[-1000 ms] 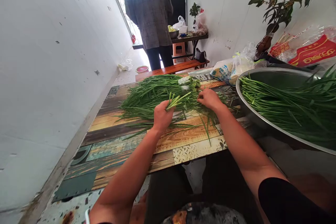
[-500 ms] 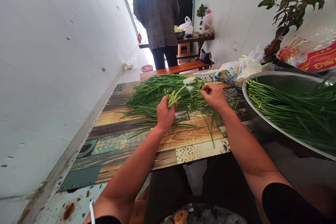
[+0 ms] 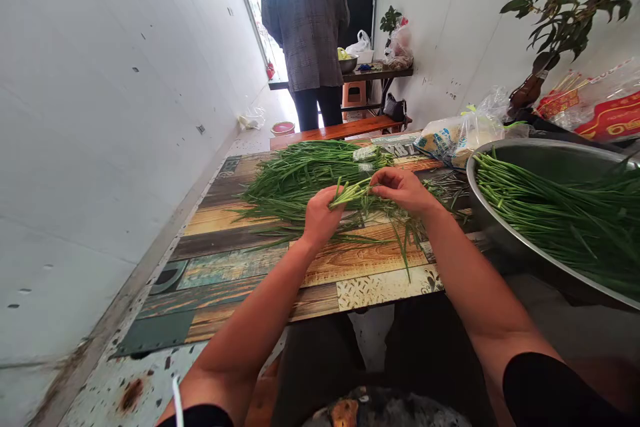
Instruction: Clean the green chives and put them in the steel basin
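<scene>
A small bunch of garlic chives [image 3: 354, 193] is wrapped in my left hand [image 3: 321, 219], its pale stem ends pointing right. My right hand [image 3: 403, 192] is closed in a pinch at those stem ends, thumb and index finger together; the exact contact is partly hidden. Behind both hands lies a big pile of chives [image 3: 295, 170] with a whitish band [image 3: 363, 155] around part of it. Loose leaves and trimmings [image 3: 405, 230] are scattered below my right hand.
On the right, a large steel basin [image 3: 555, 160] holds many chives [image 3: 545, 207]. Plastic bags [image 3: 460, 137] and a potted plant [image 3: 550, 27] stand behind it. Past the wood-patterned table [image 3: 365, 267] are an orange bench [image 3: 345, 131] and a standing person [image 3: 305, 20].
My left hand has moved slightly right and turned the bunch more level. My right hand has come left and down, bringing its fingertips to the stem ends.
</scene>
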Tool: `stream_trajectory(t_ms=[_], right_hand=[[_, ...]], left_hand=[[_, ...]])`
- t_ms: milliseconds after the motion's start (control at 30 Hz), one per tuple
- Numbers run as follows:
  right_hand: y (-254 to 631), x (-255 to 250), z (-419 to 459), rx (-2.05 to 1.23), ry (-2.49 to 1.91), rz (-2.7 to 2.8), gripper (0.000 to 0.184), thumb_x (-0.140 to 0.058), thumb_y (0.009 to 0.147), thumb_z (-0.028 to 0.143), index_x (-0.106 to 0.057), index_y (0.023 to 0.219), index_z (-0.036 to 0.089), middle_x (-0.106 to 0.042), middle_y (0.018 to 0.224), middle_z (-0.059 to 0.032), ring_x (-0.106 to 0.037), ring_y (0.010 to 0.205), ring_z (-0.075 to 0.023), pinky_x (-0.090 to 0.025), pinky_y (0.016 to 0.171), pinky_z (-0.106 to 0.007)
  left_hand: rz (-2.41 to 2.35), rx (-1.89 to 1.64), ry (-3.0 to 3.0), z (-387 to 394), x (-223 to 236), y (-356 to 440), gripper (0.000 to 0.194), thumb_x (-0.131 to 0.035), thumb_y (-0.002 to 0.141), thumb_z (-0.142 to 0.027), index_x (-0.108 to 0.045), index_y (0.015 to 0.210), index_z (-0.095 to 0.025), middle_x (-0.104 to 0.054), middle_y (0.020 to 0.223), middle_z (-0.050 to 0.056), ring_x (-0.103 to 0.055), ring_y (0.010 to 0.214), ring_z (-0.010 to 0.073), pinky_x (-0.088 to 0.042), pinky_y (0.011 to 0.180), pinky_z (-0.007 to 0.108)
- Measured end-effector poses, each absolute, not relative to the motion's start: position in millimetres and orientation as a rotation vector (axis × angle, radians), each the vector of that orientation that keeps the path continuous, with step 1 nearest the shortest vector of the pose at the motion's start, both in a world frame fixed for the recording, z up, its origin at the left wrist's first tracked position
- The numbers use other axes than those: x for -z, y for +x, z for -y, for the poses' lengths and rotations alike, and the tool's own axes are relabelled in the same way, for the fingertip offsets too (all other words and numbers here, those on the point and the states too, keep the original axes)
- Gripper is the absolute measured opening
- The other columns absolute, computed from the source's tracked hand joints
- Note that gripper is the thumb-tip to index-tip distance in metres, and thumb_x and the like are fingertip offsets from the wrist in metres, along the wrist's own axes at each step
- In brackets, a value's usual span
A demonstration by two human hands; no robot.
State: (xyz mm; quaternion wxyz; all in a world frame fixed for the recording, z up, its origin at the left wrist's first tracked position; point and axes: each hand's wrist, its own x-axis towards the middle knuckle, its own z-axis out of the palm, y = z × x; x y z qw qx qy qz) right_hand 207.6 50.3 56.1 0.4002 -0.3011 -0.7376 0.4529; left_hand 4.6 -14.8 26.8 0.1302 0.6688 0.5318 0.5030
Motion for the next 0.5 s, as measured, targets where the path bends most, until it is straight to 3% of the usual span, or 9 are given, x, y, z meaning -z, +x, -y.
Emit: stream_trajectory(t_ms=[167, 367, 500], right_hand=[[201.7, -53.0, -48.4, -1.193, -0.751, 1.836, 0.026, -0.075, 0.068, 0.04, -0.065, 0.08, 0.019, -0.061, 0.072, 0.0004, -0.052, 0.067, -0.0122, -0.041, 0.063, -0.027], [209.2, -54.0, -54.0, -1.166, -0.76, 1.766, 0.027, -0.074, 0.069, 0.04, -0.065, 0.083, 0.019, -0.063, 0.076, -0.0007, -0.053, 0.066, -0.0117, -0.042, 0.063, -0.027], [208.2, -55.5, -52.7, -1.165, -0.781, 1.779, 0.026, -0.074, 0.068, 0.038, -0.065, 0.083, 0.018, -0.062, 0.074, 0.0001, -0.052, 0.065, -0.0109, -0.04, 0.062, -0.027]], left_hand=[[-1.641, -1.338, 1.903, 12.7, -23.1, 3.8, 0.018, -0.064, 0.084, -0.032, -0.075, 0.078, -0.02, -0.067, 0.069, 0.001, -0.055, 0.069, 0.0138, -0.043, 0.069, 0.024], [-1.66, -1.683, 1.676, 10.1, -21.3, 0.9, 0.021, -0.062, 0.085, -0.034, -0.072, 0.078, -0.017, -0.069, 0.081, 0.002, -0.06, 0.08, 0.0146, -0.045, 0.076, 0.025], [-1.665, -1.582, 1.603, 12.5, -22.2, 2.6, 0.027, -0.061, 0.085, -0.035, -0.069, 0.068, -0.017, -0.067, 0.069, 0.001, -0.058, 0.069, 0.0131, -0.043, 0.067, 0.023]])
